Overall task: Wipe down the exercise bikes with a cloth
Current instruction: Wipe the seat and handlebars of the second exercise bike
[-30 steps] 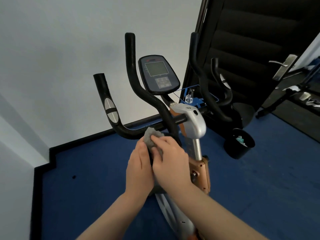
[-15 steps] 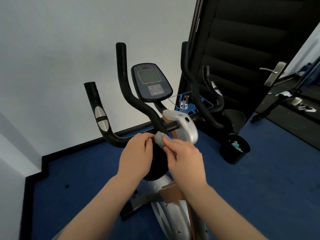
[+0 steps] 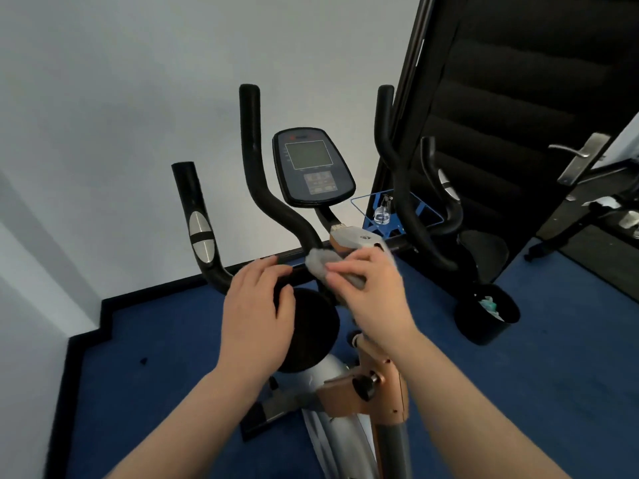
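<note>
**Handlebar Crossbar Wipe: Current Position**

A plain white wall (image 3: 121, 115) and a dark blue carpeted floor (image 3: 536, 392) are seen behind the equipment. A black ribbed panel (image 3: 518, 98) is seen leaning at the right, beside a dark door with a metal lever handle (image 3: 581, 157).

The exercise bike with black foam handlebars and a silver and copper-coloured frame (image 3: 349, 402) is positioned in the centre of the view. Its handlebars (image 3: 256, 188) are swept upward on both sides, and silver pulse sensor plates are fitted on the outer bars. A dark oval display console with a grey screen (image 3: 311, 167) is mounted between the two inner uprights. A silver clamp housing (image 3: 356, 236) is located just below the console, at the middle of the crossbar.

A round black bin (image 3: 484, 319) is placed on the floor to the right of the bike, well apart from the hands. A small clear spray bottle (image 3: 382, 212) is seen behind the handlebars on a blue wire rack.

The left hand (image 3: 257, 319) is laid over the crossbar left of centre, with the fingers loosely spread; its grip is not closed on anything.

The small grey crumpled cloth (image 3: 320, 264) is pinched in the grip of the right hand (image 3: 370, 288). The cloth is pressed against the crossbar, just beside the silver clamp housing and between the two hands.
</note>
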Available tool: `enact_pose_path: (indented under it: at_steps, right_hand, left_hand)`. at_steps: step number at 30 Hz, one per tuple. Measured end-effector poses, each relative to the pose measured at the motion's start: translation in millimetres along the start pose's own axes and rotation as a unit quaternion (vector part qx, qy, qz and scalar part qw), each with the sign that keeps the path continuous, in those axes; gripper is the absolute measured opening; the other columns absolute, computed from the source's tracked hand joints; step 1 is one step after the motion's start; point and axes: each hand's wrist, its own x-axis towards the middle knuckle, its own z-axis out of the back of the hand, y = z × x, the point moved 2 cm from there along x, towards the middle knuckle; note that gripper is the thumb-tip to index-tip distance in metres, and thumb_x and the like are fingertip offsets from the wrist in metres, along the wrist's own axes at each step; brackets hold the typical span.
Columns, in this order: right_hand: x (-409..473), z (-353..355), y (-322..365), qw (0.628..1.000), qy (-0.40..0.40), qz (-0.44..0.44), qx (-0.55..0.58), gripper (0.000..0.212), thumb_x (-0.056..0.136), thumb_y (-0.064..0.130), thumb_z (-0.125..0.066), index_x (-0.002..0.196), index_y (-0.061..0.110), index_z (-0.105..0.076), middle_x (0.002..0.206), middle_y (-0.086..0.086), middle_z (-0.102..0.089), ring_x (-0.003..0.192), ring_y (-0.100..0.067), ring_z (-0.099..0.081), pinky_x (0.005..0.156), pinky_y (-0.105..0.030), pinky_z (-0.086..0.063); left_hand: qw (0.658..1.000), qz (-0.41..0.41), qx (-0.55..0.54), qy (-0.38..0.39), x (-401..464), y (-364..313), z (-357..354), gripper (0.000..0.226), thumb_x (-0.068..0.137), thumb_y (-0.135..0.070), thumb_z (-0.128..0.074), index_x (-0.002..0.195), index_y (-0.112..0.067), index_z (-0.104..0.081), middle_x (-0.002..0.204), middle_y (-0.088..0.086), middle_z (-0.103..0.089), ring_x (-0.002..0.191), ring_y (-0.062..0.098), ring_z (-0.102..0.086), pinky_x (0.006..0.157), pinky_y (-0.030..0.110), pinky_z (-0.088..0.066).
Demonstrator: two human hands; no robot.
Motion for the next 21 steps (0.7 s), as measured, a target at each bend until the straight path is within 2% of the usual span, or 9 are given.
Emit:
enact_pose_path:
  at_steps: [3,6,8,10,12,15,17,19,21]
  right_hand:
    - [-5,-15,-16,0.999,0.027,0.007,0.04,0.011,0.077,0.018,-0.077,0.088,0.019,-0.078,0.096,0.003,-0.06,0.088,-0.001,-0.057,0.081,-0.007,-0.043]
    - [-20,-15,-36,0.995,-0.01,0.033,0.09,0.02,0.075,0.006,-0.077,0.085,0.024,-0.078,0.09,0.0,-0.064,0.085,-0.004,-0.062,0.075,-0.011,-0.048]
    - [-23,-17,-39,0.993,-0.034,0.072,0.084,0.025,0.073,0.002,-0.078,0.085,0.024,-0.077,0.086,0.0,-0.063,0.082,-0.007,-0.063,0.072,-0.015,-0.05]
    - [-15,-19,-37,0.989,-0.049,0.127,0.054,0.021,0.073,0.003,-0.078,0.087,0.019,-0.078,0.084,0.001,-0.062,0.081,-0.005,-0.061,0.071,-0.012,-0.049]
    - [1,-22,-33,0.984,-0.059,0.163,0.036,0.016,0.073,0.007,-0.079,0.087,0.015,-0.078,0.084,0.003,-0.062,0.08,-0.002,-0.059,0.073,-0.007,-0.045]
    - [24,-29,-26,0.983,-0.072,0.168,0.018,0.014,0.072,0.009,-0.081,0.084,0.015,-0.078,0.083,0.005,-0.061,0.079,-0.001,-0.056,0.075,-0.002,-0.041]
    - [40,-35,-21,0.983,-0.074,0.168,0.016,0.013,0.072,0.009,-0.081,0.083,0.015,-0.078,0.082,0.002,-0.062,0.077,0.0,-0.055,0.074,-0.001,-0.039]
    - [62,-39,-13,0.984,-0.071,0.159,0.035,0.009,0.074,0.011,-0.079,0.083,0.015,-0.078,0.083,-0.001,-0.064,0.076,-0.003,-0.057,0.074,-0.007,-0.044]
    - [86,-41,0,0.985,-0.059,0.158,0.03,0.008,0.076,0.014,-0.078,0.083,0.015,-0.079,0.084,-0.002,-0.065,0.076,-0.008,-0.06,0.076,-0.021,-0.049]
  left_hand:
    - [1.0,0.009,0.0,0.005,-2,2,1,0.026,0.091,-0.02,-0.049,0.114,-0.024,-0.061,0.129,-0.008,-0.054,0.122,0.002,-0.037,0.105,0.022,-0.023]
    - [1.0,0.02,-0.005,0.001,-3,2,1,0.026,0.092,-0.021,-0.049,0.115,-0.024,-0.062,0.132,-0.009,-0.052,0.127,0.004,-0.036,0.109,0.025,-0.024]
    - [1.0,0.027,-0.01,-0.005,-4,2,0,0.026,0.092,-0.02,-0.049,0.115,-0.024,-0.062,0.134,-0.01,-0.052,0.129,0.003,-0.036,0.111,0.031,-0.028]
    - [0.999,0.033,-0.015,-0.007,-3,1,-1,0.027,0.092,-0.02,-0.049,0.115,-0.025,-0.062,0.134,-0.011,-0.051,0.129,0.001,-0.035,0.111,0.035,-0.032]
    - [0.999,0.035,-0.017,-0.008,-3,1,-1,0.027,0.092,-0.021,-0.048,0.115,-0.026,-0.062,0.133,-0.012,-0.051,0.128,-0.003,-0.033,0.111,0.033,-0.031]
    - [0.999,0.034,-0.005,-0.01,-4,-1,0,0.027,0.092,-0.021,-0.048,0.114,-0.026,-0.062,0.132,-0.013,-0.051,0.128,-0.001,-0.035,0.108,0.023,-0.023]
    - [0.999,0.039,-0.001,-0.006,-5,-2,2,0.027,0.093,-0.02,-0.048,0.114,-0.026,-0.063,0.132,-0.014,-0.051,0.127,-0.001,-0.035,0.107,0.021,-0.021]
    - [0.999,0.041,0.003,-0.001,-4,-3,2,0.026,0.093,-0.02,-0.047,0.114,-0.026,-0.063,0.131,-0.014,-0.051,0.127,-0.002,-0.035,0.108,0.021,-0.02]
    - [0.999,0.041,0.007,0.001,-4,-4,2,0.027,0.093,-0.02,-0.047,0.113,-0.025,-0.063,0.131,-0.014,-0.052,0.127,-0.002,-0.035,0.107,0.019,-0.02]
